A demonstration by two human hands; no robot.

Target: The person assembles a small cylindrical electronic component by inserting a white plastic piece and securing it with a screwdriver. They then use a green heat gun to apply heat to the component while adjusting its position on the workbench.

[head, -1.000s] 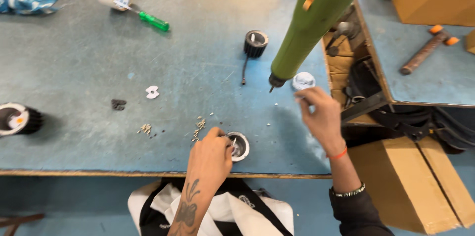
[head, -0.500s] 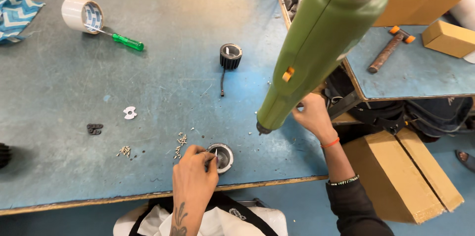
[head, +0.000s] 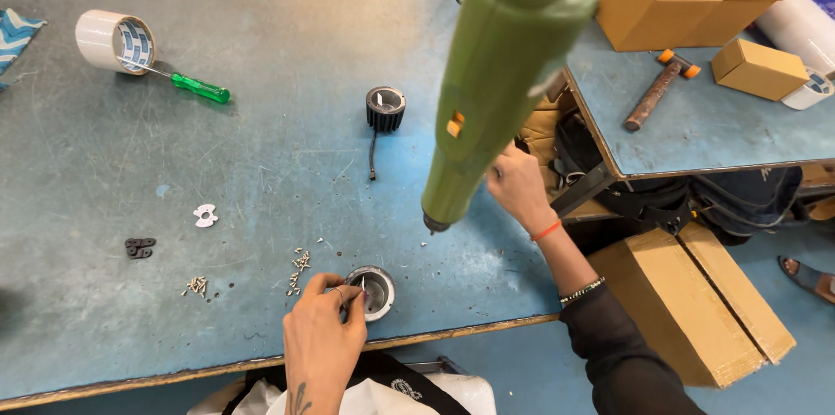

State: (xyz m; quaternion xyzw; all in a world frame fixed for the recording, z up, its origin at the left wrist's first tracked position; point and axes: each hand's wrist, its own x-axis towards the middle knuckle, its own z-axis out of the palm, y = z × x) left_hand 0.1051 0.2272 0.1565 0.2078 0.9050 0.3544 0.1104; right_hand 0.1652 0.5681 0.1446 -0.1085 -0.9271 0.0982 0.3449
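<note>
A small screw is pinched betw. thumb & fingertips of the left hand (head: 323, 334), held over the round metal housing (head: 372, 291) sitting near the front edge of the blue workbench (head: 261, 163). The right hand (head: 515, 182) is curled around the green power screwdriver (head: 500, 84), which hangs tilted, tip down, above the bench, right of the housing. Loose screws (head: 298, 269) are scattered just left of the housing. A black finned part (head: 384, 108) w/ cable lies further back; a green-handled screwdriver (head: 198, 87) is by a tape roll (head: 115, 41).

Bright, even overhead light, soft shadows; the near green tool (head: 504, 76) looks slightly blurred.
</note>
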